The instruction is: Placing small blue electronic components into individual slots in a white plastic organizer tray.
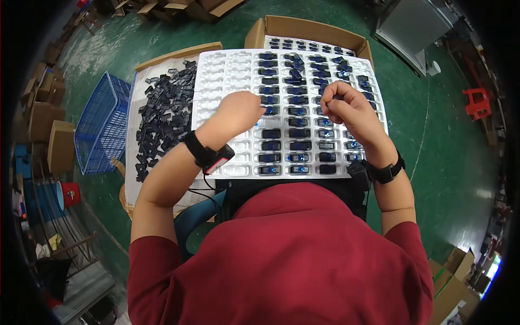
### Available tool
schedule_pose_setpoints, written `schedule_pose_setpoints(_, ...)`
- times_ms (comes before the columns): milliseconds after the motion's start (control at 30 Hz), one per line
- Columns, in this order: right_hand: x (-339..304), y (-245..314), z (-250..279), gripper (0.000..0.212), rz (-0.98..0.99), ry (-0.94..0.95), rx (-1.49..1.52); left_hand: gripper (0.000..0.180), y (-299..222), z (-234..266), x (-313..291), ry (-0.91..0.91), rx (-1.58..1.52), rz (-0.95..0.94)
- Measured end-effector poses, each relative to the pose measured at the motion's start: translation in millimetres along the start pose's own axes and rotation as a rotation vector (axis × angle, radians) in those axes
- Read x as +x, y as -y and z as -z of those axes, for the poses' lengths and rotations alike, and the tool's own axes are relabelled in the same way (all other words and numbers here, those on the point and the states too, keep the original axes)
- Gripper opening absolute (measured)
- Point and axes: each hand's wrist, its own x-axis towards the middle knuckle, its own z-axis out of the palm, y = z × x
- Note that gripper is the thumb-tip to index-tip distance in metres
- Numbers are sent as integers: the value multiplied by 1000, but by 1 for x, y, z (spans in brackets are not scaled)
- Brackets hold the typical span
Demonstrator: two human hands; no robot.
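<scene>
A white moulded plastic tray (pixel 211 76) lies before me, with columns of small black rectangular plastic parts (pixel 269 145) in its pockets. Several of them shine blue. My left hand (pixel 241 111) is over the tray's middle, fingers drawn together at a part in the third column; the fingertips are partly hidden, so what they grip cannot be made out. Over the right columns, my right hand (pixel 351 111) is closed in a pinch on a small dark part (pixel 338 97). More parts (pixel 296 67) lie loosely heaped on the far right pockets.
Left of the tray, a shallow cardboard-edged box (pixel 179 52) holds a heap of loose black pieces (pixel 165 103). Beyond stands a carton (pixel 319 27) with another filled tray. A blue plastic basket (pixel 100 124) is on the green floor, and a red stool (pixel 476 104) at right.
</scene>
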Motion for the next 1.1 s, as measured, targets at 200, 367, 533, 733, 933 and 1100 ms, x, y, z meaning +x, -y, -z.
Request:
schedule_pose_setpoints(200,0,-10,3,10,7,2,-64,42,-14,-18,6,14,60,195)
schedule_pose_setpoints(367,2,-16,4,5,-3,-8,-79,41,-12,-19,10,47,-83,372)
schedule_pose_setpoints(533,4,-23,7,11,16,-4,-55,37,2,-26,12,-29,-348,432)
schedule_pose_setpoints(733,9,-26,7,13,-34,2,-80,27,9,-38,22,-136,-612,459)
schedule_pose_setpoints(933,18,-32,2,11,50,-37,-347,23,8,-29,22,-107,-902,437)
schedule_pose_setpoints(1100,13,-18,-17,18,161,-25,-543,21,-26,23,0,-72,-1193,405)
